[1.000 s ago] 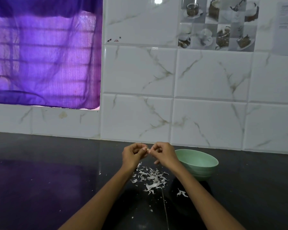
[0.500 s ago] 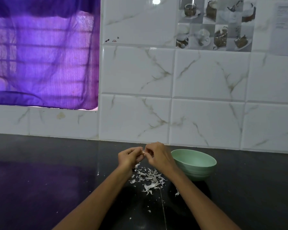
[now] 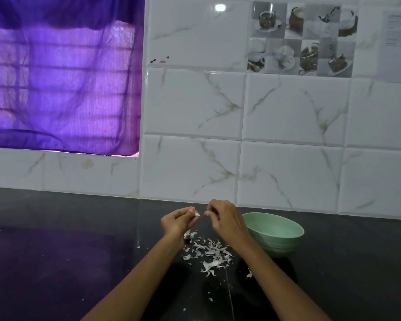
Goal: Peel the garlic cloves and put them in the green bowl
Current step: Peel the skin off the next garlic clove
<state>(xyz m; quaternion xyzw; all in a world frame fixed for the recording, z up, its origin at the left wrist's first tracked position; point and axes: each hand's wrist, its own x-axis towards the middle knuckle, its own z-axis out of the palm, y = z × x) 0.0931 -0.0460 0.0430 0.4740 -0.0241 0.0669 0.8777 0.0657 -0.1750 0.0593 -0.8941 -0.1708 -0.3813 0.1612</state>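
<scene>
A garlic clove [image 3: 196,214], pale and small, sits just below the centre of the frame, pinched at the curled fingertips of the left hand [image 3: 177,222] and raised above the dark worktop [image 3: 56,262]. Only its tip shows, pointing toward the right of the frame; its long axis cannot be read with certainty. The right hand [image 3: 225,220] lies just beside the clove on its right, separated by a narrow gap, its fingers curled with thumb and forefinger drawn together; whether a shred of skin is held between them is too small to tell. Directly below both hands, a scatter of papery peels [image 3: 210,252] lies on the worktop. The green bowl [image 3: 276,230] stands at lower right of centre, just beyond the right wrist and partly hidden by it, so it lies to the right of the clove with the right hand between; its visible interior shows no cloves. By judgement, peeling is in hand, and the coming transfer runs rightward, the right hand being nearer the bowl.
</scene>
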